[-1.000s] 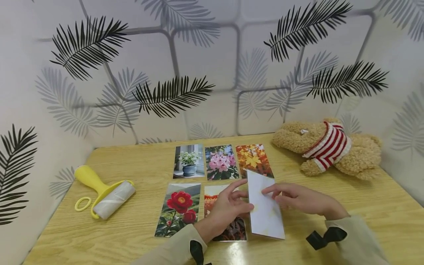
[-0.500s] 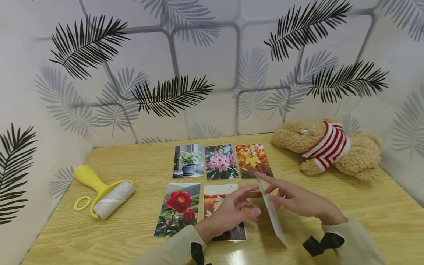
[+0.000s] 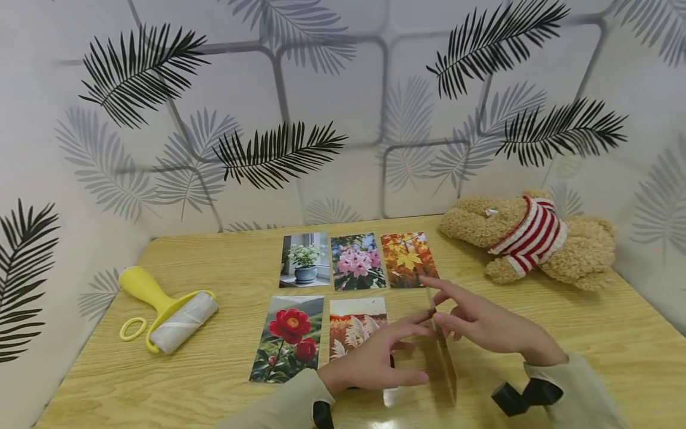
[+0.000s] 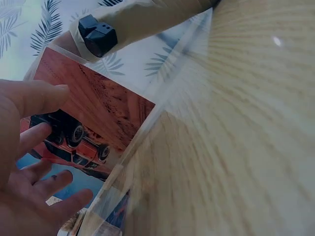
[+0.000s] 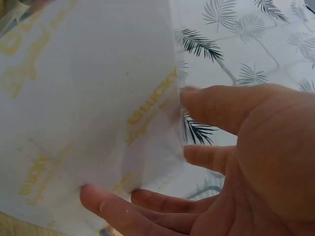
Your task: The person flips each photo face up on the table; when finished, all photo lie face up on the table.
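Observation:
A photo print [image 3: 445,357] stands nearly edge-on between my hands, its lower end close over the table. Its picture side, a red off-road vehicle on reddish ground [image 4: 118,103], faces my left hand [image 3: 372,357]. The white back with yellow lettering [image 5: 88,98] faces my right hand [image 3: 485,322]. My right hand holds the print by its far part, with index finger and thumb at the edge. My left hand has its fingers stretched out, tips right at the picture side and thumb spread apart. Under the left hand lies a pampas grass photo [image 3: 356,322], partly hidden.
Other photos lie in rows: red camellia [image 3: 292,333], potted plant [image 3: 305,259], pink blossoms [image 3: 358,262] and maple leaf [image 3: 407,259]. A yellow-handled lint roller [image 3: 171,316] lies at left, a teddy bear [image 3: 530,238] at back right. The patterned wall [image 3: 343,119] stands behind.
The print has turned from showing its white back to nearly edge-on, shifting slightly right. My left hand has let go of its edge and spread its fingers. The right index finger now reaches its far edge.

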`<action>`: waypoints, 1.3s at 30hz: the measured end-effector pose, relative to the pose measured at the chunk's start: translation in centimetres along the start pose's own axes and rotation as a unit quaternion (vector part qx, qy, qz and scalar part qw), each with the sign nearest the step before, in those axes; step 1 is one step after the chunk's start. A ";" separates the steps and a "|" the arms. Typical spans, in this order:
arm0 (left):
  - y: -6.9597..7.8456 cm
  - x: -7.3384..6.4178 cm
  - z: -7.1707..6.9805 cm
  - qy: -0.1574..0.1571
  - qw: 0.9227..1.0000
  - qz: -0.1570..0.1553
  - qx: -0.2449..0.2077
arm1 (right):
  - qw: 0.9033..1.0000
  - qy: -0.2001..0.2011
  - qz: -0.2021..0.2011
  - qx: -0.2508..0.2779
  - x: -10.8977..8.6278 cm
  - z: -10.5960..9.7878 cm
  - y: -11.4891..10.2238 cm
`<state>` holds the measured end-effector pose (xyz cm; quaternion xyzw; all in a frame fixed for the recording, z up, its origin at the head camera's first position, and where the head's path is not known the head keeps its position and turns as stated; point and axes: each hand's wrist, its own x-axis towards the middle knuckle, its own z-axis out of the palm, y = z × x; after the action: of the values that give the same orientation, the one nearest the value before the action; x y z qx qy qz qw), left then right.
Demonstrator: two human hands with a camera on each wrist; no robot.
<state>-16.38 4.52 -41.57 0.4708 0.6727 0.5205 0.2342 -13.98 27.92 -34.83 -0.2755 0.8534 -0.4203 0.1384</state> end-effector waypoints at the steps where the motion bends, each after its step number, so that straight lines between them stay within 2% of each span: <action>1: 0.0 0.0 0.0 -0.010 1.000 0.007 0.018 | 1.000 0.001 0.007 0.000 -0.1 -0.1 -0.1; 4: -0.1 -0.2 0.2 -0.043 0.993 0.028 0.104 | 1.000 -0.002 0.024 -0.006 -0.3 -0.5 -0.5; 9: -0.2 -0.4 0.3 -0.075 0.974 0.040 0.211 | 0.999 -0.022 0.044 -0.015 -0.2 -1.2 -1.0; 17: -0.1 -0.4 0.4 -0.113 0.965 0.028 0.235 | 0.993 -0.048 0.097 -0.044 -1.1 -1.9 -0.4; 20: 0.0 -0.5 0.5 -0.130 0.954 0.008 0.271 | 0.990 -0.072 0.113 -0.039 -1.4 -2.1 0.1; 24: 0.2 -0.6 0.6 -0.153 0.934 -0.012 0.322 | 0.982 -0.101 0.158 -0.002 -1.6 -2.3 0.8; 27: 0.2 -0.6 0.6 -0.165 0.926 -0.014 0.340 | 0.975 -0.116 0.185 0.030 -1.4 -2.2 1.4; 30: 0.2 -0.7 0.7 -0.174 0.919 -0.016 0.353 | 0.973 -0.121 0.190 0.044 -1.2 -1.8 2.3; 34: 0.3 -0.9 0.6 -0.179 0.909 -0.027 0.375 | 0.974 -0.123 0.185 0.035 -0.7 -1.3 3.4; 39: 0.6 -1.0 0.3 -0.157 0.906 -0.040 0.391 | 0.980 -0.110 0.166 0.023 -0.2 -0.8 4.5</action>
<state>-15.52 3.80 -41.30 0.5729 0.7950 0.1253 0.1550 -15.79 30.77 -37.92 -0.1709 0.8570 -0.3782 0.3053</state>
